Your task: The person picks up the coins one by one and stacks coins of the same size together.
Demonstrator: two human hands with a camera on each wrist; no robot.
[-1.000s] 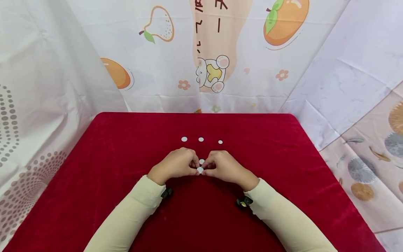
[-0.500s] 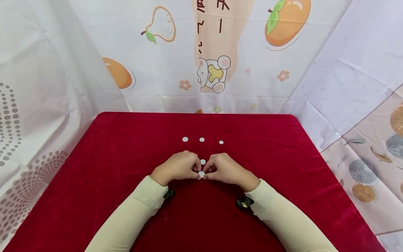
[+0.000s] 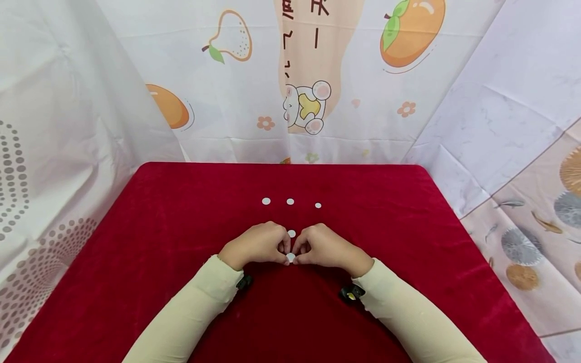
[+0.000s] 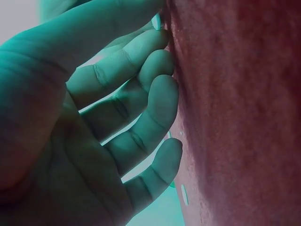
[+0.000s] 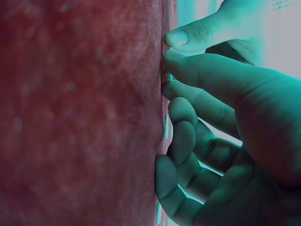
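Observation:
In the head view a small white round disc [image 3: 290, 257] lies low over the red cloth, between both hands. My left hand [image 3: 259, 244] pinches its left side with thumb and forefinger. From the other side my right hand [image 3: 326, 246] pinches it the same way. The left wrist view shows a sliver of the disc [image 4: 156, 22] by the fingertips, with the other fingers curled near the cloth. Just beyond the fingertips, a second white disc [image 3: 292, 234] lies flat. In the right wrist view the thumb and forefinger partly hide the held disc's edge.
Farther back, three more white discs lie in a row: a left one [image 3: 266, 201], a middle one [image 3: 290, 201] and a smaller right one [image 3: 318, 205]. The red cloth [image 3: 290, 317] covers the table. Printed curtains [image 3: 218, 111] hang behind and at both sides.
Both hands have drawn the pinched disc toward the person, away from the second disc. That disc and the back row stay where they were.

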